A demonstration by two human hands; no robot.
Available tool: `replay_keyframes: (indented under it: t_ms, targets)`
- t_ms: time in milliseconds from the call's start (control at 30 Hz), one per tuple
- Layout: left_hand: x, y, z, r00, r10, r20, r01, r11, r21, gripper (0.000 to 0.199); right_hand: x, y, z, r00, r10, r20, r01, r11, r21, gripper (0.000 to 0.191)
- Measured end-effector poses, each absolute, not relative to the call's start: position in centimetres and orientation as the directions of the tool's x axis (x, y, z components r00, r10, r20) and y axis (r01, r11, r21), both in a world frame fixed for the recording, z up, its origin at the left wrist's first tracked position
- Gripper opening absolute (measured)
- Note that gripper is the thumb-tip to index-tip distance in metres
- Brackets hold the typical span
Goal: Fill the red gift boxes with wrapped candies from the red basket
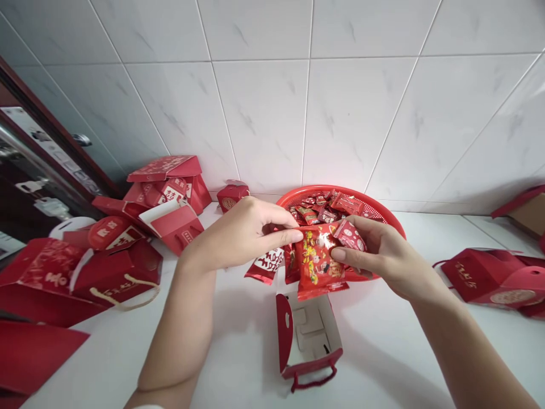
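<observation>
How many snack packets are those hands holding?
4 that show: a big red packet in the middle, a pink one at the right hand, a narrow red one and a red-and-white one below the left hand. More may be hidden.

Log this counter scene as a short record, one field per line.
Left hand: pinching at upper left of large red packet
Right hand: gripping its other side, plus pink packet
Open box: below the packets, white inside
Basket: red, behind hands, holding small packets
Left side: several red boxes
Right side: more boxes
</observation>
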State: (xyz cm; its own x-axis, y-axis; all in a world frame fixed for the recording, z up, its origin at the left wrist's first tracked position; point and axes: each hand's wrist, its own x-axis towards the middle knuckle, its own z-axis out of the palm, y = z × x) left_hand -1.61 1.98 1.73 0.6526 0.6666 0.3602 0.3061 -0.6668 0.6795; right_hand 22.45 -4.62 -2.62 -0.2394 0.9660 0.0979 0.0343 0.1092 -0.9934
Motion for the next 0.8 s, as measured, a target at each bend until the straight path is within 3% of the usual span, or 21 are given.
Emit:
replay_keyframes:
  t_ms: [200, 333, 467, 600, 800]
  targets:
    - [-1.8, 1.9, 1.9, 0.672, 0.686, 0.279, 0.293, -0.593, 0.750, 0.007, 22.3, -4.4, -3.0, -0.278, 0.953, 0.118, -0.026, 0.115, -0.993, 0.025]
    - [-2.0, 2.7, 1.7, 0.692, 0.711, 0.129, 0.323, -0.464, 0.825, 0.008, 23.3, -4.4, -3.0, -0.121, 0.980, 0.160, -0.034, 0.157, -0.987, 0.026]
    - [-2.3, 2.7, 2.0, 0.864, 0.492, -0.104, 0.356, -0.452, 0.818, 0.012, 23.4, -4.7, -2.6, -0.011, 0.985, 0.172, -0.099, 0.170, -0.980, 0.036]
    - [-2.2, 1.3, 1.8, 0.932, 0.262, -0.250, 0.358, -0.573, 0.737, 0.026, 22.5, -5.1, -2.7, -0.191, 0.977, 0.096, -0.079, 0.082, -0.993, 0.032]
    - [-3.5, -0.4, 1.1, 0.917, 0.298, -0.265, 0.397, -0.746, 0.534, 0.033, 21.6, -5.2, -2.7, -0.313, 0.950, -0.015, -0.022, -0.023, -0.999, 0.038]
